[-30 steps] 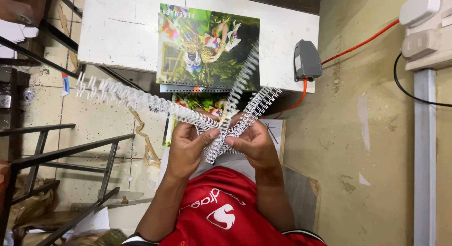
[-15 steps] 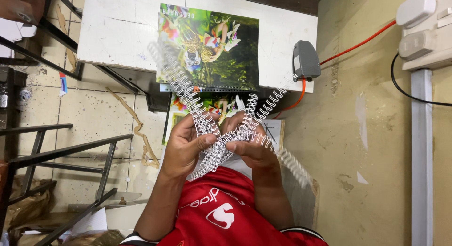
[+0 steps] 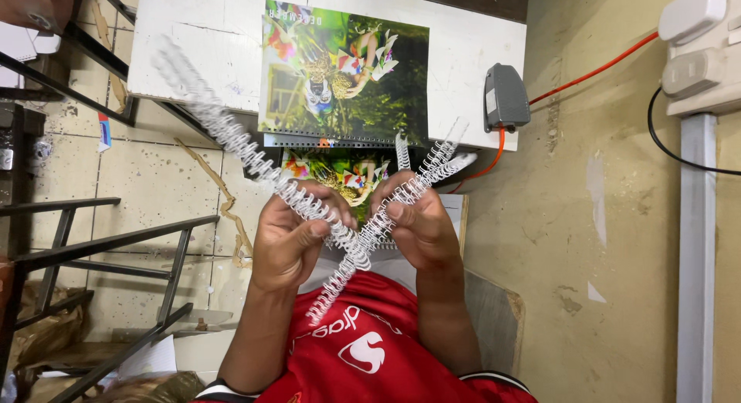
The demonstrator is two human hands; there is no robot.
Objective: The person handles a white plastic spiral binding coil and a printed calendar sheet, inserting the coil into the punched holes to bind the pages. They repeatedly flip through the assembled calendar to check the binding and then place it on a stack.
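Head view only. Long white wire binding coil (image 3: 231, 137), looped double-wire comb, ribbed and springy, blurred at far end. Second white wire binding coil (image 3: 386, 218) of same make, crossing first one near (image 3: 351, 245) between both hands.

Left hand (image 3: 289, 245) curled in loose fist, thumb and fingers pinched on first coil near its lower end, wrist bent up, forearm rising from red jersey (image 3: 363, 349). Right hand (image 3: 421, 229) closed round second coil, thumb pressed on top, fingers wrapped behind.

First coil long axis running from upper left over white table edge down to centre. Second coil long axis running from upper right near (image 3: 451, 152) down-left to free end above jersey. Short third coil stub (image 3: 401, 150) upright behind right-hand fingers.

Glossy colourful printed calendar sheet (image 3: 347, 71) flat on scuffed white tabletop (image 3: 201, 40); second print (image 3: 340, 171) below it, partly hidden by hands. Grey plastic box (image 3: 505, 98) with orange cable (image 3: 594, 67) at table's right end. Black metal frame (image 3: 100, 248) at left over tiled floor.
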